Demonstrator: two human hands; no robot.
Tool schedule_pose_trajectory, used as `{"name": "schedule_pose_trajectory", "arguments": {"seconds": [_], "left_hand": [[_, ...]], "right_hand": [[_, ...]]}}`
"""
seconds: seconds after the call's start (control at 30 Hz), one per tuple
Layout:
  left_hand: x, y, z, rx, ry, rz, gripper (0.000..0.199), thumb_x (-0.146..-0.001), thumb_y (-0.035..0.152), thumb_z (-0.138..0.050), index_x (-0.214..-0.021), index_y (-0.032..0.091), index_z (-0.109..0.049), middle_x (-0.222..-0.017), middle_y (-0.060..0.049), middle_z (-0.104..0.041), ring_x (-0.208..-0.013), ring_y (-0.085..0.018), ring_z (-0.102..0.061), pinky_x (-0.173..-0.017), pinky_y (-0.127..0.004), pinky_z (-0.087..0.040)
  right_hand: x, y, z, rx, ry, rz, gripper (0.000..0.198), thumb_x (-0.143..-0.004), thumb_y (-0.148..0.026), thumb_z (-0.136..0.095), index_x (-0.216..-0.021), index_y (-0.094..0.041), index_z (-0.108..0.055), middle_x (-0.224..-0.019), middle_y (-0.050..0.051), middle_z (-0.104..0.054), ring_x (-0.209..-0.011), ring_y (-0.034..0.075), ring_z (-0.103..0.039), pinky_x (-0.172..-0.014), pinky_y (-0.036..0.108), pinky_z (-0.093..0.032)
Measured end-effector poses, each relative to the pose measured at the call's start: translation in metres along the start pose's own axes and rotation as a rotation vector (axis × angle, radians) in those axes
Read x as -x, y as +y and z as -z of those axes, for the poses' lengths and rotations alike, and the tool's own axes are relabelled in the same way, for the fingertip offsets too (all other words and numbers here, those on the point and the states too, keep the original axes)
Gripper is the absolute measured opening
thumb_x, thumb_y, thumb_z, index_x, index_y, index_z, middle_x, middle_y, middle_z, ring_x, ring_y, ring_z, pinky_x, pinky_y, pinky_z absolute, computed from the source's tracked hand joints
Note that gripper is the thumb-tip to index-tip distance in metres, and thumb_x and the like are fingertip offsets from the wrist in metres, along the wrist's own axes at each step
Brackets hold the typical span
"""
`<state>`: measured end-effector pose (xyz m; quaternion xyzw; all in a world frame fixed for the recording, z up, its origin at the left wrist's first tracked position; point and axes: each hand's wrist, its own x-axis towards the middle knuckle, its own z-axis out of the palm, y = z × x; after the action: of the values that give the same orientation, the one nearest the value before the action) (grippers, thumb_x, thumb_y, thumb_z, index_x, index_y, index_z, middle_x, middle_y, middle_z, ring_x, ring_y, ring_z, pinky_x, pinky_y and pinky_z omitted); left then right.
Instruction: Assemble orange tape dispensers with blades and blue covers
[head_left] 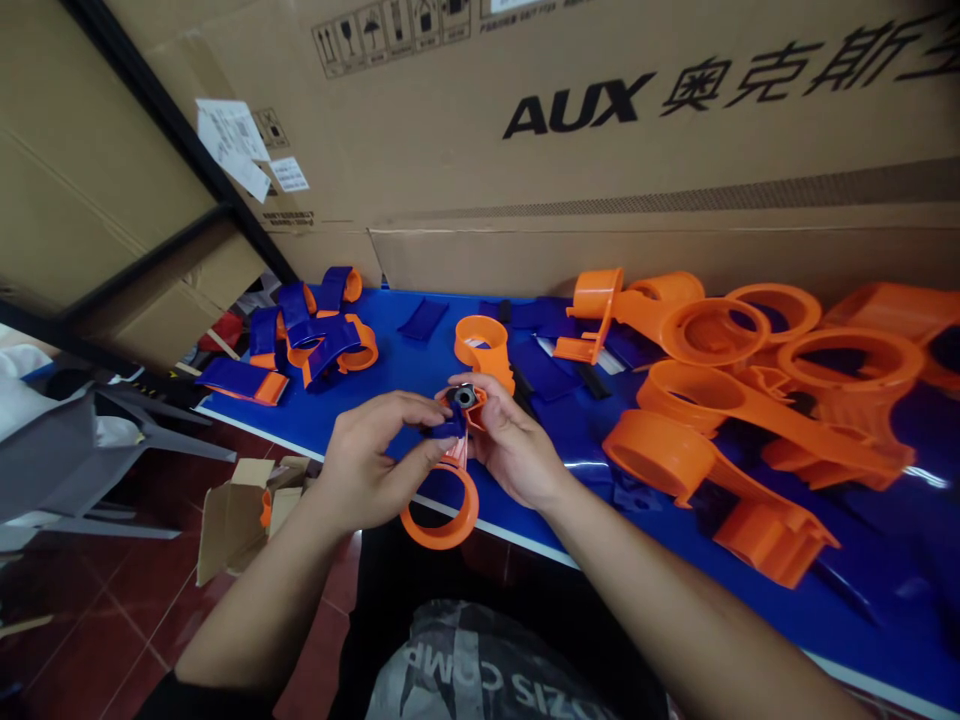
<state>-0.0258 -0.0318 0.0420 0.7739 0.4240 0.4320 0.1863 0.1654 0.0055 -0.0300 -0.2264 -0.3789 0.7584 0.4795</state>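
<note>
An orange plastic tape dispenser (471, 510) is held between both hands over the table's front edge, its round ring hanging down toward me. My right hand (517, 445) wraps around its upper end, where a dark roller-like part (465, 397) with a round hole shows. From the other side, my left hand (386, 450) pinches a dark blue plastic strip (448, 428) against that end. The fingers partly hide how the strip and the dispenser meet. Just behind the hands lies another orange dispenser (482, 330).
Several orange dispensers (660, 460) are heaped at the right of the blue table (405, 370). Dispensers with blue strips (330, 350) lie at the left, and loose blue strips (424, 318) at the back. A large carton (450, 150) stands behind. An open cardboard box (232, 520) sits below left.
</note>
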Motion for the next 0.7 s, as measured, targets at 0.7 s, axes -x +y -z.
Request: {"name": "schedule_pose_trajectory", "arguments": {"seconds": [0.7], "left_hand": [[-0.007,0.007,-0.014,0.461,0.08,0.446,0.061,-0.083,0.024,-0.087,-0.14,0.031,-0.068,-0.106,-0.003,-0.077,-0.088,-0.016,-0.073,-0.077,-0.028,-0.063]], "right_hand": [[-0.004,0.009,0.003,0.142,0.006,0.038,0.061,-0.085,-0.076,-0.074,-0.132,-0.037,-0.068,-0.128,0.004,-0.066,-0.103,0.023,-0.068,-0.084,0.035,-0.059]]}}
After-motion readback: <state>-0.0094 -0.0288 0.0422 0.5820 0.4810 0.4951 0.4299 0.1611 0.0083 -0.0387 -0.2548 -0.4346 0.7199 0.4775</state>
